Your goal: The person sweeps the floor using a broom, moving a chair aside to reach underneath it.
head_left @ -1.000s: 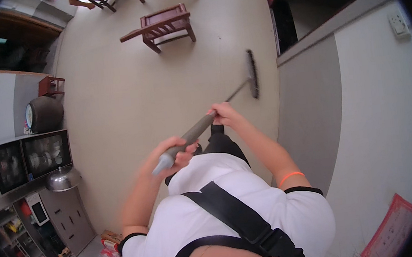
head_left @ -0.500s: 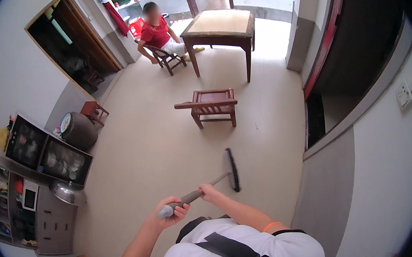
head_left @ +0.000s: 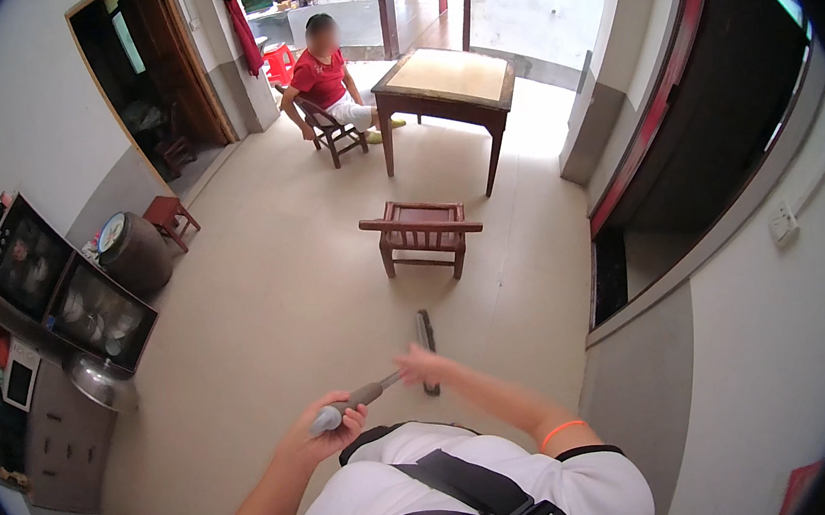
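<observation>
My left hand (head_left: 336,423) is wrapped round the thick grey-brown grip of a long-handled broom (head_left: 359,398), close to its light grey end cap. Farther along, my right hand (head_left: 420,365) is at the thin metal pole, in front of the broom head. Motion blurs its fingers, so whether they close on the pole cannot be made out. The broom head (head_left: 425,329), narrow with dark bristles, is on the pale floor ahead of me, and my right hand partly covers it.
A reddish wooden chair (head_left: 421,224) stands just beyond the broom. Behind it are a wooden table (head_left: 443,73) and a seated person in a red top (head_left: 320,81). At left are a small stool (head_left: 167,221), a dark round vat (head_left: 138,256) and a cabinet (head_left: 69,449).
The broom head has swung left and turned more upright in the picture. My right hand has moved forward along the pole from the grip's end. My left hand keeps its hold.
</observation>
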Available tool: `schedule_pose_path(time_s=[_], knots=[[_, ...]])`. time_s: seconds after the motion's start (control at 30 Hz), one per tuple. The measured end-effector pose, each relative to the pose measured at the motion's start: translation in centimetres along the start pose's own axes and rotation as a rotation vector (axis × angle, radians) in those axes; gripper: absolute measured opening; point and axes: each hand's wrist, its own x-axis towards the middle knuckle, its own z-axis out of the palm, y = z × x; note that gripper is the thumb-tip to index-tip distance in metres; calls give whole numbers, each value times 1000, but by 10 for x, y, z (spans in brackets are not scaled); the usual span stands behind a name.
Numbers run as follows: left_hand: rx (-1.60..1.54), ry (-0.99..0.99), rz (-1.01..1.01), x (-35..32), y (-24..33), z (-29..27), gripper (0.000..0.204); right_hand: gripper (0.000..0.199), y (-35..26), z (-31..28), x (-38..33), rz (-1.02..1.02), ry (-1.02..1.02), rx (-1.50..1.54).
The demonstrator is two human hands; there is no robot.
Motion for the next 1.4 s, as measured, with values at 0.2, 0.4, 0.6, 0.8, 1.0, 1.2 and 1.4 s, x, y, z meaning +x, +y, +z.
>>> schedule_pose_path(time_s=[0.2, 0.4, 0.6, 0.8, 1.0, 1.2, 1.4], knots=[[124, -63, 30, 12, 31, -18, 33, 76, -225, -63, -47, -689, 335, -256], [-76, -138, -92, 13, 67, -51, 28, 73, -384, 9, -151, -1084, 321, -371], [-86, -184, -116, 7, 91, -66, 28, 75, -436, 63, -163, -1070, 312, -353], [-74, -164, -184, 4, 91, -72, 26, 76, -423, 81, -145, -961, 296, -388], [-77, -195, -259, 1, 98, -78, 25, 76, -396, 65, -151, -930, 293, -346], [-32, -202, -248, 3, 107, -76, 26, 73, -360, 62, -152, -908, 162, -290], [-6, -160, -268, -2, 102, -73, 25, 74, -331, 58, -153, -856, 160, -241]])
